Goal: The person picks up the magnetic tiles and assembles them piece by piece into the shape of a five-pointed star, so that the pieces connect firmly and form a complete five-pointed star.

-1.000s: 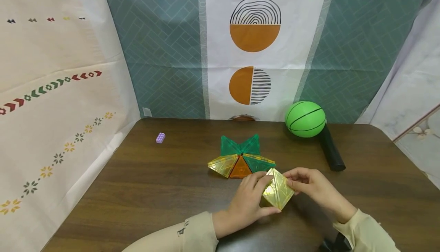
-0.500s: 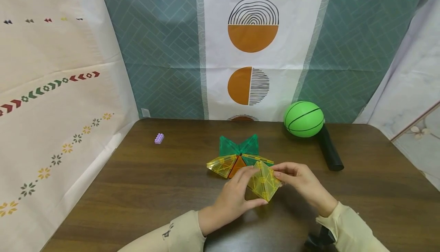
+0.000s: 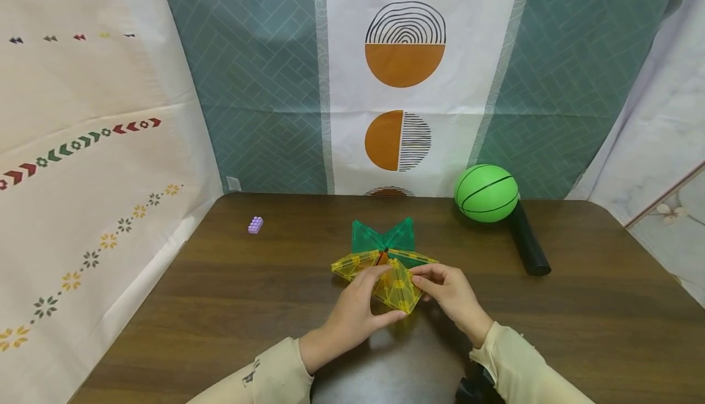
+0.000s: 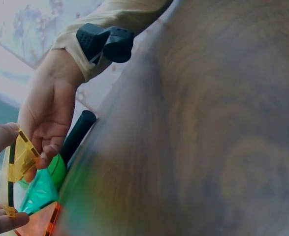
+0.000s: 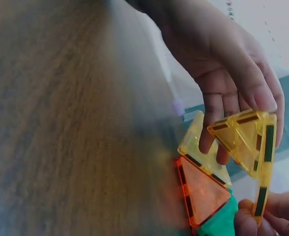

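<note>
Two yellow see-through triangular magnetic tiles [image 3: 399, 289], joined along an edge and folded, are held just above the table's middle. My left hand [image 3: 349, 312] pinches them from the left, thumb at the near corner and fingers at the top. From the right, my right hand [image 3: 453, 300] pinches their edge between thumb and fingers. Directly behind lies a fan of tiles: green triangles [image 3: 366, 236] at the back and a yellow tile piece [image 3: 347, 264] on the left. Its orange triangle [image 5: 201, 189] shows in the right wrist view but is mostly hidden in the head view.
A green ball [image 3: 487, 193] sits at the table's back right, with a black cylinder [image 3: 530, 242] beside it. Far left lies a small purple toy brick [image 3: 256, 225]. Patterned cloths hang behind the brown table [image 3: 220, 306] and at both sides.
Both hands have carried the joined yellow tiles left and away from me, up to the fan of tiles. The tiles now cover most of the orange triangle in the head view.
</note>
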Action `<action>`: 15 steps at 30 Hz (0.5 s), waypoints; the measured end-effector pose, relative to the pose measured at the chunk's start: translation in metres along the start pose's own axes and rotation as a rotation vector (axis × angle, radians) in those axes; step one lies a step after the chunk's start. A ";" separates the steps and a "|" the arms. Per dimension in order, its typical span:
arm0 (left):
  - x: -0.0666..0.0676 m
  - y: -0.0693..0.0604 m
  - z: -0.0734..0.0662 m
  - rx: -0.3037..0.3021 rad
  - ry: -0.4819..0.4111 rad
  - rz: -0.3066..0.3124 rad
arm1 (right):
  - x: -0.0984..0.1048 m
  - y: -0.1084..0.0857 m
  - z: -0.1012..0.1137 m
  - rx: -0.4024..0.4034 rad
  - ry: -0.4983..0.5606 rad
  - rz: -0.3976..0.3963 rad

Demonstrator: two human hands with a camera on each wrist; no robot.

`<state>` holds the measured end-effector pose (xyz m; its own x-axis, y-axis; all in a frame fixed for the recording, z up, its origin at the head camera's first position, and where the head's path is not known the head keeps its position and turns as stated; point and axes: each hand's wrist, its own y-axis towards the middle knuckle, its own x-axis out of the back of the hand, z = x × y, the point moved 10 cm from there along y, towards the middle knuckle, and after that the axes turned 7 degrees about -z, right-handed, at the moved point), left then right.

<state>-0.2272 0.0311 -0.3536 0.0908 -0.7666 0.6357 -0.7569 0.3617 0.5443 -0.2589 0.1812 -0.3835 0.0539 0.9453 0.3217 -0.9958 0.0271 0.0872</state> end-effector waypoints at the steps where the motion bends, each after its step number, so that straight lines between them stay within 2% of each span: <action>1: 0.000 0.000 0.003 0.019 -0.003 0.006 | -0.002 0.001 0.001 0.010 -0.023 -0.012; 9: -0.002 0.003 0.019 0.129 -0.018 0.036 | -0.005 0.005 0.006 0.076 -0.218 -0.098; 15: -0.004 0.004 0.028 0.182 -0.037 0.049 | -0.008 0.008 0.006 0.078 -0.241 -0.122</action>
<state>-0.2482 0.0207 -0.3692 0.0301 -0.7707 0.6365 -0.8649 0.2991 0.4031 -0.2670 0.1719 -0.3800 0.1986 0.8316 0.5186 -0.9727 0.1025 0.2081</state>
